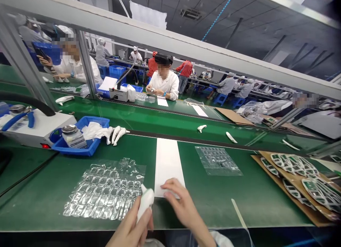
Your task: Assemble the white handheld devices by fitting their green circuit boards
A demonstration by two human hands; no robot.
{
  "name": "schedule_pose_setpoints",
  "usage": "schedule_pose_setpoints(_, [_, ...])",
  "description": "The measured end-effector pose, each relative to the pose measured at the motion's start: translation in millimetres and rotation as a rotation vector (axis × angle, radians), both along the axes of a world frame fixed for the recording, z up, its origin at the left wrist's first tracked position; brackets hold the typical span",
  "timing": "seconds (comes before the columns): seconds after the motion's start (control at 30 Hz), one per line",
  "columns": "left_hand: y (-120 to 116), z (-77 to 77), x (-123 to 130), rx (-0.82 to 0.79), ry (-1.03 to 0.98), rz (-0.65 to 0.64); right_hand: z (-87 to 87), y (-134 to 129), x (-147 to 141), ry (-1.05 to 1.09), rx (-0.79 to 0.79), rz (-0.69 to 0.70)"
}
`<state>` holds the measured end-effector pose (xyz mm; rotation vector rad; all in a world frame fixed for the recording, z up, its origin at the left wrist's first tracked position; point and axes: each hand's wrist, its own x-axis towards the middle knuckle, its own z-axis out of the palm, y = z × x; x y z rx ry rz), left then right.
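My left hand (134,224) is wrapped round a white curved plastic part (145,204), its narrow tip pointing up, at the lower middle of the view. To the right, my right hand (181,202) has its fingers apart and holds nothing, over the near end of a white paper strip (169,158). Clear bubble-pocket plastic sheeting (103,193) lies just left of my left hand. Another clear plastic sheet (218,160) with small pockets is to the right of the paper.
A blue tray (90,147) holds a jar and white cloth, with white parts (119,135) beside it. Cardboard sheets (293,204) bearing several white-and-green pieces stand at the right. Behind the green conveyor (170,121), a person (166,83) in white sits opposite.
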<state>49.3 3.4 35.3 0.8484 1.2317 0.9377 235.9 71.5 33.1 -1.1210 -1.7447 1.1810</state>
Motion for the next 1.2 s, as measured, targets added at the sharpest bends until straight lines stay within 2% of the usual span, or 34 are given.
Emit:
schedule_pose_setpoints(0.03, [14, 1.0, 6, 0.039, -0.065, -0.052, -2.4, 11, 14, -0.087, 0.055, -0.03])
schedule_pose_setpoints(0.13, [53, -4.9, 24, 0.105, -0.145, -0.007, -16.5, 32, 38, -0.229, 0.081, -0.044])
schedule_pose_setpoints(0.27, [78, -24.0, 40, 0.113, -0.091, 0.047, -27.7, 36, 41, -0.268, 0.05, -0.023])
schedule_pose_setpoints(0.4, [79, -32.3, 43, 0.102, -0.061, 0.056, -24.0, 34, 34, -0.337, 0.028, -0.036])
schedule_pose_setpoints(0.53, [77, -30.3, 41, 0.104, -0.031, 0.056, -24.0, 32, 30, -0.376, 0.048, -0.068])
schedule_pose_setpoints(0.77, [79, -27.2, 41, 0.118, -0.059, 0.054, -29.8, 32, 35, -0.34, 0.067, -0.037])
schedule_pose_setpoints(1.0, [77, -31.2, 41, 0.123, -0.084, 0.063, -26.7, 34, 29, -0.422, 0.061, -0.046])
schedule_pose_setpoints(1.1, [78, -31.3, 42, 0.125, -0.108, 0.07, -26.2, 34, 32, -0.351, 0.078, -0.062])
schedule_pose_setpoints(1.2, [78, -24.6, 42, 0.118, -0.155, 0.066, -14.5, 29, 32, -0.198, 0.048, -0.093])
